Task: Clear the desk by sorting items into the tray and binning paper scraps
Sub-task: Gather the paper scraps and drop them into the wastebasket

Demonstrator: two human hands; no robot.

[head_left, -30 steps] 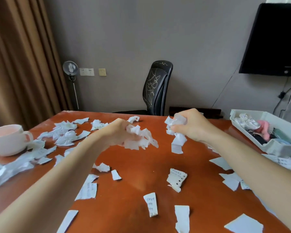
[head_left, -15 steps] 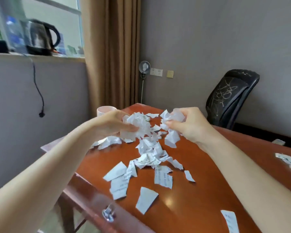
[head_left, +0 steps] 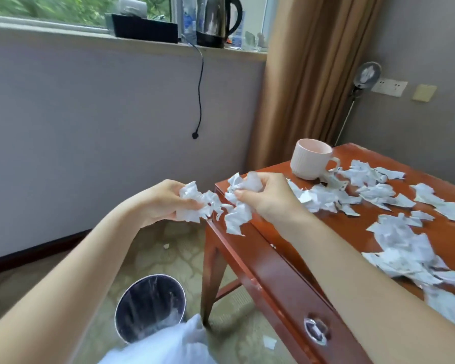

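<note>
My hands sit mid-frame, close together but not touching. The left hand [head_left: 163, 203] is curled round a crumpled wad of paper scraps [head_left: 197, 203] out past the desk's corner, over the floor. The right hand [head_left: 268, 200] pinches a second wad [head_left: 238, 208] just above that corner, with torn ends hanging below its fingers.

Low in the frame, left of centre, the round bin [head_left: 153, 276] stands on the floor beside the desk leg, under my left forearm. It has a dark, shiny liner (what lies inside I can't make out). A small scrap [head_left: 269, 342] lies on the floor near the bottom edge.

The red-brown desk [head_left: 347, 224] runs from bottom centre to the right edge, with a metal drawer pull [head_left: 316, 331] on its front. Loose scraps [head_left: 399, 243] are strewn over its top on the right. Further back, a pale ribbed mug [head_left: 311, 158] stands upright near the far edge. At the top of the frame, a kettle [head_left: 216, 21] stands on the windowsill, its cord dangling down the wall.
</note>
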